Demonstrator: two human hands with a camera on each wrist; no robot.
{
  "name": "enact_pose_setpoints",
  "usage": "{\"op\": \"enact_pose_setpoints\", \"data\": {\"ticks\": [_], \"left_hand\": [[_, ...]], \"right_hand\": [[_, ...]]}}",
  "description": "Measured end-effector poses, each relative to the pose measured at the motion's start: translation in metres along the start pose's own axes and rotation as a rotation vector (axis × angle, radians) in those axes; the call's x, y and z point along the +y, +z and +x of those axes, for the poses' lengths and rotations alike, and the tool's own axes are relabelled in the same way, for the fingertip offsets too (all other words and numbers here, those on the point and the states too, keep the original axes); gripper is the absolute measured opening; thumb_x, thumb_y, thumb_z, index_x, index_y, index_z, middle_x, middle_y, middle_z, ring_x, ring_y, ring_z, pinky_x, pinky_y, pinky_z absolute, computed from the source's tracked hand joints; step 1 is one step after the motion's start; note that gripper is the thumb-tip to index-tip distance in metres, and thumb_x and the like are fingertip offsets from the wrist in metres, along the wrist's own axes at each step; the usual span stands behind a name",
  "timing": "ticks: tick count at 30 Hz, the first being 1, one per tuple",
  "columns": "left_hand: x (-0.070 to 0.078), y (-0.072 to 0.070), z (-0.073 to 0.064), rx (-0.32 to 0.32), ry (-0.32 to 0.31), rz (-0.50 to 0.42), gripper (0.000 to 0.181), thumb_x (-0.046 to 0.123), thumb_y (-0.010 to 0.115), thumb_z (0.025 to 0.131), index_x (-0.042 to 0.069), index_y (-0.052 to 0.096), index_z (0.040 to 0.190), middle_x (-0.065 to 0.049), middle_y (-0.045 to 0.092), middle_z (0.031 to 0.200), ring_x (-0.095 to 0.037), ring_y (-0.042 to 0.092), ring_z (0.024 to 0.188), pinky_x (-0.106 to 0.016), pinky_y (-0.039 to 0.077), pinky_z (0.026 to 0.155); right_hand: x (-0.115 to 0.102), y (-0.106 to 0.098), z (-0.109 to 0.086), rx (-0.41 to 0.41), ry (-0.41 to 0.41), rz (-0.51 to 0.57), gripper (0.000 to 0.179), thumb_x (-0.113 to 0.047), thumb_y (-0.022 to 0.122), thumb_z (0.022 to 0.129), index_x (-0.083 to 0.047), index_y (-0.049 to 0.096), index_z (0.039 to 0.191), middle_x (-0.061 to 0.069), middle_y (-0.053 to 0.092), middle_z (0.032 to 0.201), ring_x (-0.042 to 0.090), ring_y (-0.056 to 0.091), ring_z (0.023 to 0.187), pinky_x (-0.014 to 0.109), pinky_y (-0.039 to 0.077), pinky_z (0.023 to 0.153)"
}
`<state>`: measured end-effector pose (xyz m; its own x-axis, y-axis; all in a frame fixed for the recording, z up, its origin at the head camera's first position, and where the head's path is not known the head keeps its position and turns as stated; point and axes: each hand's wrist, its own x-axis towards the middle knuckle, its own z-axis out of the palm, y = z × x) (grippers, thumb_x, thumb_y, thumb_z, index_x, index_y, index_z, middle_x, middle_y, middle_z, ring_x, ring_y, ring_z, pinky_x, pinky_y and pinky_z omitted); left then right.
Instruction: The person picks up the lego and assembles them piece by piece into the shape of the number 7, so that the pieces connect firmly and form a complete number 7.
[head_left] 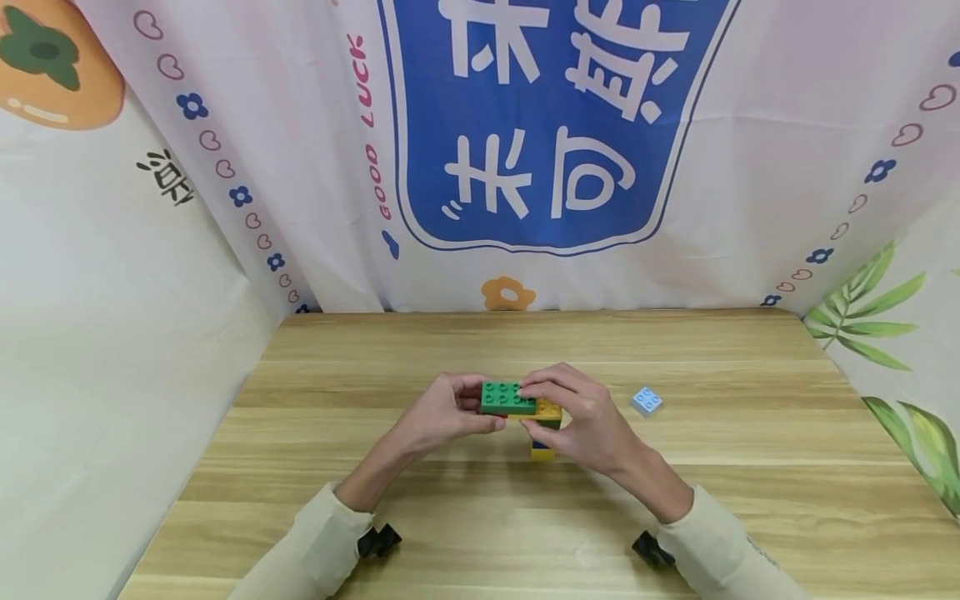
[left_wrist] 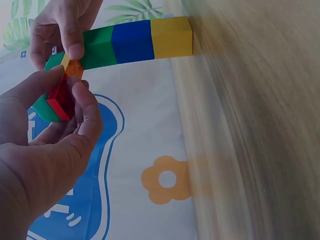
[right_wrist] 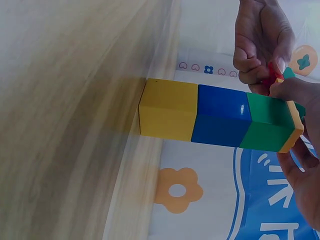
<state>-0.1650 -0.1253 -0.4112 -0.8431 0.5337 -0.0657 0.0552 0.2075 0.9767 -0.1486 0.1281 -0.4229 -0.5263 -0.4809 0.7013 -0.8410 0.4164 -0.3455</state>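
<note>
A tower stands on the table, with a yellow block (right_wrist: pixel 170 110) at the bottom, then a blue block (right_wrist: pixel 220 115) and a green block (right_wrist: pixel 270 120). Across its top lies a thin orange plate (head_left: pixel 550 408) that juts out to the left. On the jutting part sits a green studded brick (head_left: pixel 507 398); a red brick (left_wrist: pixel 61 99) is underneath. My left hand (head_left: pixel 446 408) pinches the red brick between thumb and fingers. My right hand (head_left: pixel 588 417) grips the orange plate, thumb on the near side, fingers reaching over the green brick's right end.
A light blue studded brick (head_left: pixel 647 402) lies on the wooden table (head_left: pixel 337 467), to the right of my right hand. A printed cloth (head_left: pixel 330 250) hangs behind the table's far edge.
</note>
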Motion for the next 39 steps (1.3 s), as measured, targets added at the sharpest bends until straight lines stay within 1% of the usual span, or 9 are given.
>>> {"op": "enact_pose_setpoints", "data": {"ticks": [5, 9, 15, 19, 22, 26, 30, 33, 39], "left_hand": [[0.0, -0.003, -0.001, 0.011, 0.032, 0.068, 0.043, 0.006, 0.082, 0.093, -0.004, 0.069, 0.133, -0.019, 0.076, 0.117, -0.015, 0.074, 0.095, -0.024, 0.063, 0.081], [0.003, -0.005, -0.003, 0.028, 0.046, 0.107, 0.043, 0.006, 0.083, 0.092, -0.003, 0.069, 0.132, -0.017, 0.076, 0.113, -0.016, 0.071, 0.092, -0.023, 0.061, 0.078], [0.004, -0.004, -0.005, 0.053, 0.049, 0.127, 0.043, 0.005, 0.084, 0.091, -0.004, 0.07, 0.13, -0.017, 0.075, 0.107, -0.017, 0.069, 0.089, -0.021, 0.06, 0.074], [0.003, -0.004, -0.005, 0.061, 0.054, 0.129, 0.042, 0.005, 0.084, 0.09, -0.004, 0.071, 0.13, -0.017, 0.075, 0.106, -0.017, 0.068, 0.086, -0.022, 0.059, 0.072], [0.003, -0.003, -0.004, 0.072, 0.05, 0.138, 0.042, 0.005, 0.085, 0.09, -0.001, 0.072, 0.129, -0.015, 0.076, 0.106, -0.017, 0.068, 0.085, -0.022, 0.059, 0.072], [0.004, -0.003, -0.004, 0.089, 0.045, 0.154, 0.042, 0.005, 0.086, 0.089, 0.002, 0.073, 0.128, -0.014, 0.076, 0.106, -0.017, 0.068, 0.086, -0.021, 0.059, 0.072], [0.005, -0.003, -0.005, 0.088, 0.055, 0.163, 0.042, 0.006, 0.086, 0.089, 0.003, 0.073, 0.128, -0.013, 0.076, 0.106, -0.018, 0.067, 0.086, -0.022, 0.059, 0.072], [0.005, -0.002, -0.005, 0.088, 0.057, 0.166, 0.042, 0.006, 0.086, 0.089, 0.003, 0.073, 0.129, -0.013, 0.075, 0.106, -0.018, 0.067, 0.087, -0.022, 0.059, 0.072], [0.006, -0.003, -0.006, 0.09, 0.059, 0.164, 0.042, 0.006, 0.087, 0.089, 0.004, 0.073, 0.129, -0.013, 0.075, 0.105, -0.018, 0.067, 0.087, -0.022, 0.059, 0.072]], "right_hand": [[0.001, 0.0, 0.0, -0.015, -0.03, -0.016, 0.043, -0.007, 0.099, 0.073, -0.007, 0.079, 0.112, 0.006, 0.075, 0.118, 0.02, 0.072, 0.109, 0.029, 0.065, 0.09], [0.002, -0.001, 0.0, -0.017, -0.035, -0.005, 0.047, -0.006, 0.099, 0.073, -0.008, 0.078, 0.116, 0.006, 0.074, 0.119, 0.02, 0.072, 0.108, 0.029, 0.064, 0.091], [0.003, -0.007, 0.0, -0.005, -0.021, 0.029, 0.052, -0.006, 0.098, 0.073, -0.009, 0.076, 0.12, 0.006, 0.073, 0.122, 0.021, 0.072, 0.11, 0.027, 0.063, 0.095], [0.006, -0.014, -0.003, -0.001, 0.011, 0.03, 0.052, -0.006, 0.097, 0.074, -0.011, 0.076, 0.122, 0.004, 0.073, 0.124, 0.022, 0.072, 0.111, 0.022, 0.059, 0.099], [0.009, -0.02, -0.008, 0.003, 0.038, 0.025, 0.053, -0.007, 0.097, 0.074, -0.012, 0.076, 0.122, 0.004, 0.074, 0.124, 0.022, 0.072, 0.112, 0.018, 0.056, 0.101], [0.016, -0.03, -0.016, 0.031, 0.05, 0.028, 0.054, -0.006, 0.098, 0.072, -0.011, 0.076, 0.121, 0.006, 0.075, 0.123, 0.024, 0.073, 0.112, 0.014, 0.053, 0.105], [0.023, -0.043, -0.024, 0.058, 0.068, 0.003, 0.053, -0.006, 0.097, 0.071, -0.01, 0.077, 0.12, 0.008, 0.076, 0.122, 0.027, 0.073, 0.111, 0.012, 0.05, 0.107], [0.028, -0.053, -0.031, 0.071, 0.106, -0.03, 0.052, -0.005, 0.096, 0.071, -0.011, 0.077, 0.12, 0.007, 0.076, 0.122, 0.026, 0.073, 0.112, 0.01, 0.05, 0.104], [0.036, -0.068, -0.047, 0.076, 0.182, -0.076, 0.049, -0.005, 0.095, 0.073, -0.01, 0.078, 0.118, 0.006, 0.076, 0.12, 0.022, 0.072, 0.11, 0.01, 0.054, 0.094]]}}
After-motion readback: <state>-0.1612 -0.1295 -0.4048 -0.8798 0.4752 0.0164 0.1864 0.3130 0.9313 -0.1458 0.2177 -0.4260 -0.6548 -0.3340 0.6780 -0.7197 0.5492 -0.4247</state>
